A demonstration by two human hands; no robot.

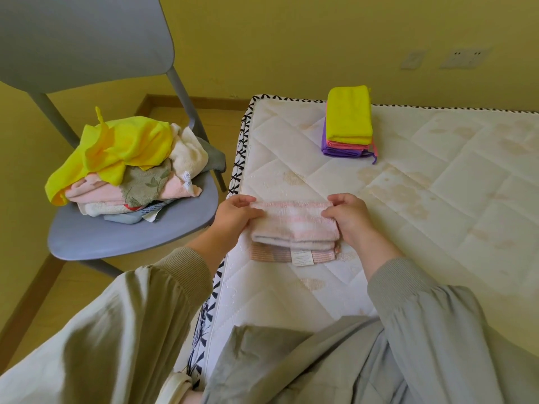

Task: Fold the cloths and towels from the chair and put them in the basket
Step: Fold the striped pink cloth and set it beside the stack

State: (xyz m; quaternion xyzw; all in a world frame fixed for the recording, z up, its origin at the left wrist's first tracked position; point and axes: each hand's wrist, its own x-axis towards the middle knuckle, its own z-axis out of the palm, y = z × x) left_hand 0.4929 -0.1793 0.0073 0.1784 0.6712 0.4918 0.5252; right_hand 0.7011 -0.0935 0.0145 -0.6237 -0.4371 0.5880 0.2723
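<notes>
On the mattress (437, 199) before you, your left hand (237, 214) and right hand (350, 218) each pinch an end of the folded pink towel (294, 227), with the loose pile (125, 158) on the chair (131, 237) and seemingly three folded cloths (348, 123) stacked beyond.

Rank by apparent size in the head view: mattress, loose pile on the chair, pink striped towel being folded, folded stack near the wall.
mattress
loose pile
pink striped towel
folded stack; it lies farther from the camera, so the last two are unsure.
</notes>
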